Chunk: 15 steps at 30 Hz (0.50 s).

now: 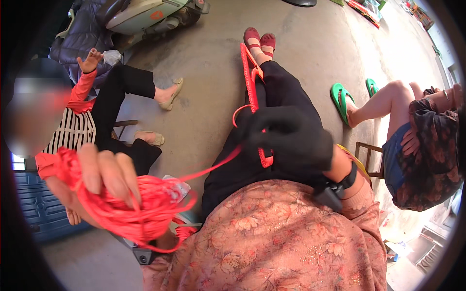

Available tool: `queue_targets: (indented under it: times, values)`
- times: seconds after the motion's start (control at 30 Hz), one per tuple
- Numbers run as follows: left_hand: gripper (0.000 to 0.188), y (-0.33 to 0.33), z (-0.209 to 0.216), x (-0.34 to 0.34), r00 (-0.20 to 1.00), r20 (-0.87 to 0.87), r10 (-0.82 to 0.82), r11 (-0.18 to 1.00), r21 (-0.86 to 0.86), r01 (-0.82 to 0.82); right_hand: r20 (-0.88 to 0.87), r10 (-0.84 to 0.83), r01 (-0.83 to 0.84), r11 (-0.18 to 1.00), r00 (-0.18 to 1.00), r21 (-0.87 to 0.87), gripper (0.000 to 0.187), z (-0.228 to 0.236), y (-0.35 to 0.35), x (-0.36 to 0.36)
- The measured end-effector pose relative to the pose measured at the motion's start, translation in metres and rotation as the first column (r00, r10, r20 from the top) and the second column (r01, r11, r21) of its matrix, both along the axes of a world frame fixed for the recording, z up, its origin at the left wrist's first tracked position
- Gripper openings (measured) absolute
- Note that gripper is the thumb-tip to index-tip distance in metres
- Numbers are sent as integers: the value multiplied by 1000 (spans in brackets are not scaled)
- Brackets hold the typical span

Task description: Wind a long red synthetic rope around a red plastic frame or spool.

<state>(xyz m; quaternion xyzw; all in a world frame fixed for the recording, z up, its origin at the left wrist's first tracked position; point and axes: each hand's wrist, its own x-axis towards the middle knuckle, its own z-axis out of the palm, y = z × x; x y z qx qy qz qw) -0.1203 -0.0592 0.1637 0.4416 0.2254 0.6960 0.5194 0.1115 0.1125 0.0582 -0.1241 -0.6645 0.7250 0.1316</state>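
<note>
My left hand (pixel 109 172), bare, is wrapped around a loose bundle of shiny red cord (pixel 141 208) at the lower left. One strand (pixel 211 169) runs taut from the bundle up to my right hand (pixel 289 138), which wears a black glove and is slightly blurred. Its fingers are closed on a red woven band (pixel 250 87) with a toothed edge, which lies lengthwise over my black trousers. The band shows above and below the glove; its middle is hidden. A small loop of red strand (pixel 236 116) curves out beside the glove.
At the left sits a person in a striped top (pixel 73 128), one hand raised. Another person with green sandals (pixel 343 104) sits at the right, near a wooden stool (pixel 369 157). A scooter (pixel 150 17) stands at the far left, a blue ribbed case (pixel 43 203) nearer.
</note>
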Motion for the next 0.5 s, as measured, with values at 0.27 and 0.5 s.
queue_targets:
  times: [0.27, 0.5]
  values:
    - [54, 12, -94, -11, 934, -307, 183, 748, -573, -335, -78, -295, 220, 841, 952, -493, 24, -11, -6, 62]
    - [50, -8, -61, -1, 962, -88, 258, 872, -407, -271, -186, -402, 376, 473, 897, 797, 28, -21, -9, -3]
